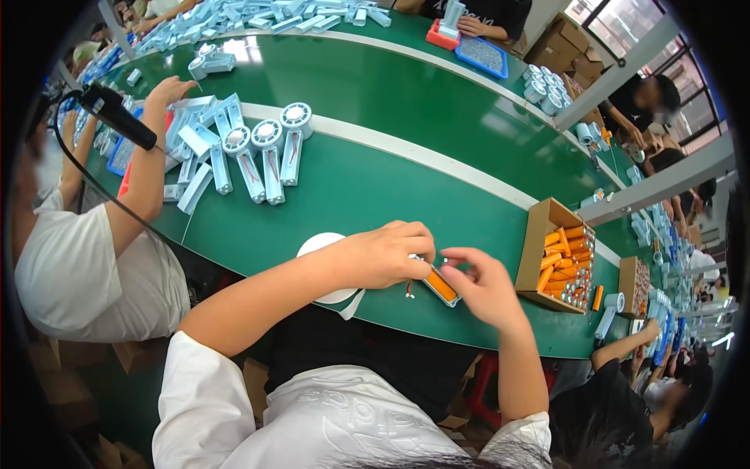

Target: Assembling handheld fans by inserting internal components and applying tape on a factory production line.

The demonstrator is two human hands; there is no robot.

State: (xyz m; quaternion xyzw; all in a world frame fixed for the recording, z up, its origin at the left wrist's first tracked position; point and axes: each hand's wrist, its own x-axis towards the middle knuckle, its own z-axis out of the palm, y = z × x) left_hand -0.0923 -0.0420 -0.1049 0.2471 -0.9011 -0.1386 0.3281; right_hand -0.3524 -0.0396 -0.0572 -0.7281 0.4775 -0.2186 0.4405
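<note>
Factory assembly floor: long green belt [391,117], workers [101,266] alongside, heaped light-blue housings [250,17].

On my feed the surface [469,223] shows deep glossy green, banded by off-white rails [391,154]. I see bright orange on the cylinder [442,284] at the hands, set in a pale housing [452,301]. The fan units [268,134] read powder blue with white, spoked faces and red wires [294,152]; the heaped shells [199,141] share that blue. I get plain brown on the carton [534,244], its cells [555,270] orange with silvery ends. The disc [316,242] is white, as is the shirt [336,414], its raised lettering tone-on-tone; the far tray [480,68] is vivid blue.
</note>
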